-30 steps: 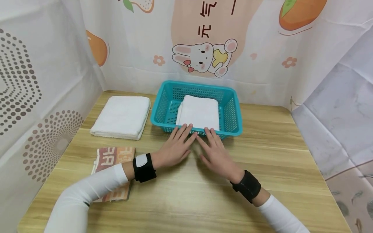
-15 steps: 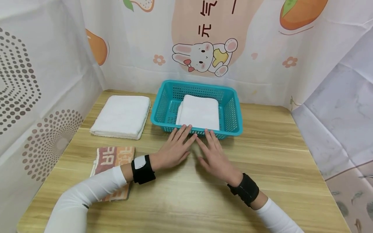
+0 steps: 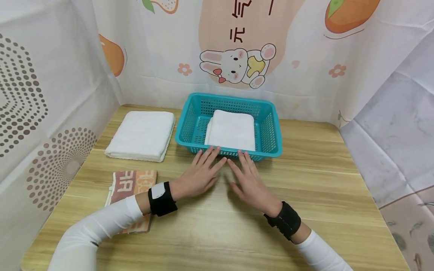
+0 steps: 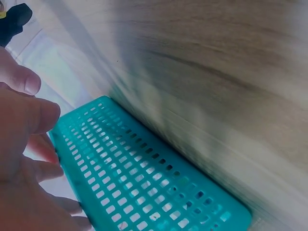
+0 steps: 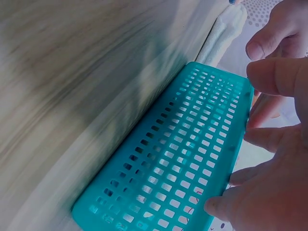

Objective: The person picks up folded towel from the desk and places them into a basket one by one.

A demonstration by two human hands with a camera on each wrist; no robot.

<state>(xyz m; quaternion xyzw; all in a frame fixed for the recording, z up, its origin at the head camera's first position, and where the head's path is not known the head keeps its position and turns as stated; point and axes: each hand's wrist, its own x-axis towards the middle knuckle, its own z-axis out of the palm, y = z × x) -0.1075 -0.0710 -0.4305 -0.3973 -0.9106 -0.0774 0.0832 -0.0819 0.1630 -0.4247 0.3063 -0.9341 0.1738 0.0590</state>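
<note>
A teal plastic basket with a perforated wall stands at the back middle of the table. Inside it lies a folded white cloth. My left hand is at the basket's front rim, fingers spread and fairly straight, with fingertips at the edge. Close beside it my right hand has its fingertips at the same front rim. Neither hand grips anything. Both wrist views show the basket's front wall with fingertips along its upper edge.
Left of the basket lies a folded white towel. Nearer me, a folded orange and brown patterned towel is partly hidden under my left forearm. A printed curtain hangs behind and beside the wooden table.
My left hand has drawn back slightly, toward me and to the left. The right hand has shifted only a little toward me. Basket and towels stay where they were.
</note>
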